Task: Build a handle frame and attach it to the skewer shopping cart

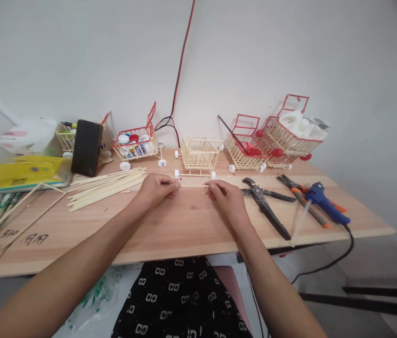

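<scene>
A person's left hand (156,188) and right hand (227,197) pinch opposite ends of a thin wooden stick (194,186), fingertips clamped on it, holding it level just above the middle of the wooden table (184,234). Just behind it, toward the back edge, stands an unpainted stick basket (200,152) with an axle with white wheels (194,175) lying before it. A bundle of loose sticks (107,187) lies toward the left edge beside a dark phone (86,147). Black pliers (265,205) and a blue glue gun (325,202) rest toward the right edge, and red-trimmed model carts (276,141) line the back edge.
</scene>
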Demonstrator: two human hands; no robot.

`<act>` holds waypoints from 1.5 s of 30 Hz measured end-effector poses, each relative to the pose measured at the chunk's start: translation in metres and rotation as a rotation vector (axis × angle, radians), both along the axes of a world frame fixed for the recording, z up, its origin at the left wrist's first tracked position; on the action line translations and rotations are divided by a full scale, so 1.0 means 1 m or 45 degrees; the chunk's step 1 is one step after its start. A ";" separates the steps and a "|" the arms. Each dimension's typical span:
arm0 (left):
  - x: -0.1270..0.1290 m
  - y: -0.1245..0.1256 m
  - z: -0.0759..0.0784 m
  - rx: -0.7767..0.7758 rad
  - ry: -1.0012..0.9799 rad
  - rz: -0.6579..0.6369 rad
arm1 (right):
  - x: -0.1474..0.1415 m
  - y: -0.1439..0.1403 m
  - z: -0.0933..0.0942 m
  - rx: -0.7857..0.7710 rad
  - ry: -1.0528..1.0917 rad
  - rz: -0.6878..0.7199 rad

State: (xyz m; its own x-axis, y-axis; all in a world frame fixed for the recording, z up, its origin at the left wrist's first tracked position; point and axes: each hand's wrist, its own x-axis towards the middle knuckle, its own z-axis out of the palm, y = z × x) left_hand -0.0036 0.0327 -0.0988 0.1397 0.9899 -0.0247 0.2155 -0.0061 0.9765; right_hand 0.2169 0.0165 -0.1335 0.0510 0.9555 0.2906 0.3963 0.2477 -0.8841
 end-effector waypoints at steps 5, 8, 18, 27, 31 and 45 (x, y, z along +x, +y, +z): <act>0.001 0.001 -0.003 0.010 -0.014 0.016 | 0.001 -0.001 0.003 0.034 0.111 -0.135; 0.001 0.001 -0.005 0.024 -0.007 0.011 | 0.002 -0.001 0.004 0.054 0.026 -0.164; 0.002 0.001 -0.003 0.035 0.007 0.020 | 0.002 -0.002 0.002 0.104 -0.154 -0.129; 0.002 0.000 -0.005 0.028 0.013 0.033 | -0.002 -0.003 0.005 0.128 -0.146 -0.051; 0.002 -0.001 -0.005 0.031 0.030 0.035 | -0.002 -0.004 0.006 0.137 -0.148 -0.045; 0.000 -0.001 -0.001 0.221 0.242 0.058 | -0.003 -0.001 0.004 0.139 -0.167 -0.058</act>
